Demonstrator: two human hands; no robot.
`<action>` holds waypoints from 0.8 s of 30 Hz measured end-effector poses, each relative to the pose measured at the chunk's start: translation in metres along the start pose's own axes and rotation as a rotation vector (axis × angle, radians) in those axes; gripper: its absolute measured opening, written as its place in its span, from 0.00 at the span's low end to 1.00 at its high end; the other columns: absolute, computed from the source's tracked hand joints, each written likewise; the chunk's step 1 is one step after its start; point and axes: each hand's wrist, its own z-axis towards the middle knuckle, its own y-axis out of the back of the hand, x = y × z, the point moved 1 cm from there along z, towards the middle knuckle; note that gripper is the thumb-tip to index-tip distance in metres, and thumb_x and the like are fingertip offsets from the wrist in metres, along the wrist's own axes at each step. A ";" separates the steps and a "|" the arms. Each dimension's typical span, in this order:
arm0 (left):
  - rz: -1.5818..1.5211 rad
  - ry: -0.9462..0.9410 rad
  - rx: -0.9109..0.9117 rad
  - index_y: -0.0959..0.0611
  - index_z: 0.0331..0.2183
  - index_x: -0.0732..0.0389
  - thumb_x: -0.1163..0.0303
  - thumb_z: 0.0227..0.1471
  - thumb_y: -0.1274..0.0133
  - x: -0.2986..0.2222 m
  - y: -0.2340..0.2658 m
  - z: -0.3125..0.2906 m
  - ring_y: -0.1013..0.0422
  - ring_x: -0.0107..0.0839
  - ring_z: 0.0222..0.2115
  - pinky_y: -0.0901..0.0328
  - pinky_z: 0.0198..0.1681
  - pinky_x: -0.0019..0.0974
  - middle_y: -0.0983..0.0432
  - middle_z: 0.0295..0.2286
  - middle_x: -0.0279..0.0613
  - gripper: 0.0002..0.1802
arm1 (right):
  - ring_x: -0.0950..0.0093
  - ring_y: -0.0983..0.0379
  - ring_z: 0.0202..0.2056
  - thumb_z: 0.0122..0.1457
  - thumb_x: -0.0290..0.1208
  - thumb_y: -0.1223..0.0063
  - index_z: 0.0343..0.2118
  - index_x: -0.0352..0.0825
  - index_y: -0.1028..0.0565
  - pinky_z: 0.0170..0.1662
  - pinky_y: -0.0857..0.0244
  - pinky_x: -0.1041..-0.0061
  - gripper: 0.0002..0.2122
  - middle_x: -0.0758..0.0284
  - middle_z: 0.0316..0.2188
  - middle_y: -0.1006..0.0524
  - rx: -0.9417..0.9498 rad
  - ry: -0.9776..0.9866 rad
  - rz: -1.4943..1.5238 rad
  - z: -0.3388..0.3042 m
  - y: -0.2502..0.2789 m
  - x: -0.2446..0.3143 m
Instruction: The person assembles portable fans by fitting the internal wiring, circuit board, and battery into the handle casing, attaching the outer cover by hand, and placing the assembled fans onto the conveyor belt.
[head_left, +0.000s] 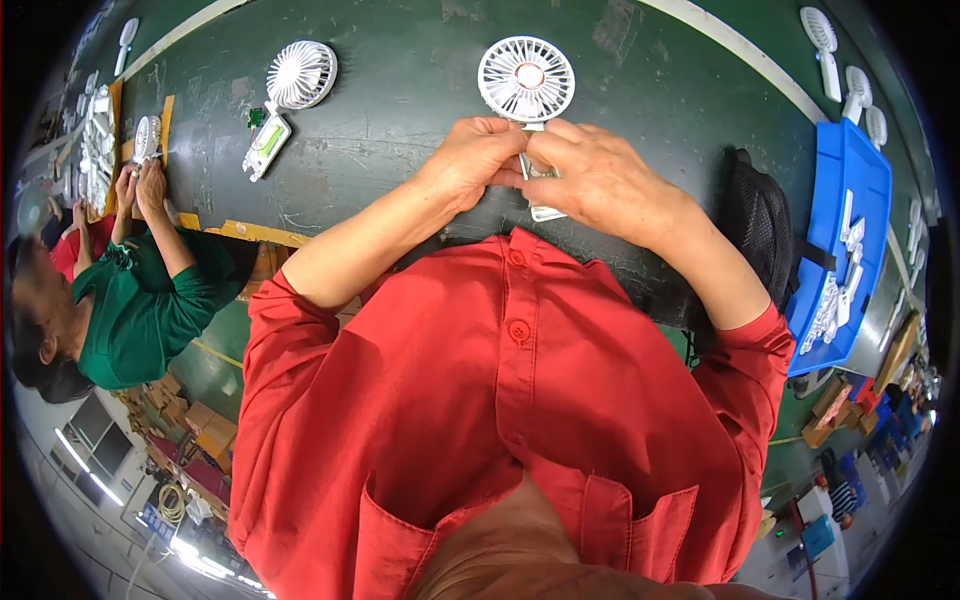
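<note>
A white handheld fan (pixel 526 80) lies on the green table in front of me, its round grille pointing away and its handle toward my chest. My left hand (pixel 474 158) pinches the upper handle from the left side. From the right, my right hand (pixel 600 178) curls over the same handle, fingertips close to those of the left. Between and below the fingers a bit of the handle's opened inside shows; most of it is hidden. To the left lies a second white fan (pixel 301 76), its handle open with a green part inside and a small green circuit board (pixel 256 117) beside it.
On the right, a blue bin (pixel 832 250) holds white handle parts, next to a black mesh bag (pixel 757 225) by the table edge. Several white fans (pixel 823 50) lie at the far right. A co-worker in green (pixel 150 310) handles a fan at the left.
</note>
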 end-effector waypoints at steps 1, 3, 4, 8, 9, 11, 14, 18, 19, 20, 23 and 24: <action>0.027 -0.011 -0.011 0.21 0.31 0.70 0.73 0.49 0.50 -0.002 -0.001 -0.002 0.26 0.26 0.25 0.29 0.26 0.28 0.24 0.26 0.42 0.09 | 0.70 0.33 0.36 0.42 0.25 0.46 0.28 0.36 0.25 0.35 0.34 0.72 0.08 0.68 0.29 0.33 0.001 0.001 0.003 -0.001 -0.001 -0.001; 0.017 -0.013 0.005 0.21 0.32 0.70 0.71 0.50 0.48 -0.001 0.001 -0.001 0.25 0.28 0.26 0.27 0.31 0.31 0.24 0.27 0.43 0.10 | 0.69 0.32 0.33 0.41 0.25 0.44 0.24 0.34 0.28 0.34 0.34 0.70 0.06 0.67 0.27 0.32 -0.017 -0.101 -0.021 -0.005 -0.007 -0.005; 0.021 -0.015 0.006 0.21 0.32 0.69 0.70 0.49 0.47 -0.002 0.000 -0.002 0.25 0.28 0.26 0.27 0.31 0.31 0.24 0.27 0.43 0.11 | 0.69 0.32 0.33 0.41 0.25 0.44 0.24 0.34 0.28 0.34 0.34 0.70 0.06 0.67 0.27 0.32 -0.014 -0.100 -0.020 -0.007 -0.011 -0.004; 0.028 -0.014 0.009 0.20 0.31 0.68 0.68 0.49 0.44 -0.002 0.000 0.000 0.26 0.28 0.26 0.27 0.30 0.32 0.23 0.27 0.43 0.12 | 0.67 0.31 0.29 0.40 0.24 0.45 0.21 0.33 0.30 0.30 0.33 0.69 0.06 0.65 0.24 0.33 -0.204 -0.323 -0.001 -0.010 -0.029 0.005; 0.027 -0.015 0.011 0.20 0.31 0.68 0.68 0.49 0.44 -0.002 -0.001 0.001 0.26 0.28 0.26 0.27 0.30 0.32 0.23 0.27 0.43 0.12 | 0.67 0.31 0.28 0.39 0.23 0.45 0.21 0.33 0.30 0.29 0.33 0.69 0.06 0.65 0.23 0.33 -0.250 -0.355 -0.046 -0.010 -0.032 0.007; 0.045 -0.010 0.018 0.21 0.33 0.69 0.69 0.48 0.44 -0.001 -0.004 0.004 0.26 0.27 0.28 0.28 0.30 0.30 0.23 0.29 0.42 0.12 | 0.68 0.32 0.29 0.39 0.24 0.48 0.21 0.33 0.30 0.27 0.33 0.70 0.05 0.65 0.23 0.33 -0.237 -0.334 -0.183 -0.014 -0.036 0.013; 0.059 -0.026 0.012 0.22 0.36 0.69 0.69 0.48 0.45 -0.004 -0.010 0.000 0.26 0.27 0.29 0.29 0.31 0.28 0.23 0.31 0.42 0.14 | 0.69 0.33 0.31 0.40 0.26 0.49 0.23 0.33 0.27 0.28 0.35 0.71 0.06 0.66 0.25 0.32 -0.172 -0.293 -0.261 -0.022 -0.038 0.027; 0.071 -0.003 -0.014 0.23 0.38 0.68 0.68 0.49 0.45 0.000 0.003 0.003 0.26 0.28 0.30 0.30 0.31 0.28 0.23 0.32 0.41 0.15 | 0.72 0.36 0.35 0.43 0.31 0.52 0.27 0.33 0.25 0.33 0.40 0.74 0.09 0.67 0.29 0.33 -0.030 -0.258 -0.371 -0.032 -0.035 0.034; 0.054 -0.021 -0.025 0.23 0.39 0.67 0.69 0.50 0.46 0.001 0.003 0.001 0.25 0.28 0.30 0.30 0.31 0.29 0.23 0.32 0.41 0.15 | 0.73 0.36 0.34 0.44 0.33 0.52 0.28 0.34 0.25 0.33 0.41 0.76 0.10 0.68 0.29 0.33 -0.057 -0.234 -0.361 -0.034 -0.032 0.033; 0.038 0.003 0.009 0.23 0.38 0.67 0.71 0.51 0.47 0.002 0.006 0.002 0.25 0.28 0.31 0.29 0.31 0.29 0.23 0.32 0.41 0.13 | 0.73 0.36 0.34 0.45 0.32 0.53 0.31 0.33 0.25 0.33 0.41 0.75 0.12 0.68 0.28 0.33 -0.056 -0.218 -0.362 -0.037 -0.031 0.034; 0.040 -0.025 0.066 0.22 0.36 0.65 0.72 0.52 0.49 0.002 0.006 0.007 0.25 0.29 0.29 0.28 0.31 0.32 0.23 0.31 0.40 0.09 | 0.73 0.34 0.29 0.46 0.30 0.51 0.37 0.40 0.25 0.29 0.39 0.73 0.13 0.69 0.24 0.34 -0.381 -0.182 -0.206 -0.046 -0.019 0.033; 0.034 -0.024 0.057 0.22 0.35 0.65 0.72 0.52 0.49 0.002 0.008 0.008 0.25 0.29 0.29 0.28 0.31 0.33 0.23 0.30 0.40 0.08 | 0.72 0.33 0.27 0.45 0.30 0.50 0.36 0.44 0.25 0.25 0.38 0.73 0.12 0.70 0.22 0.34 -0.390 -0.230 -0.331 -0.051 -0.005 0.031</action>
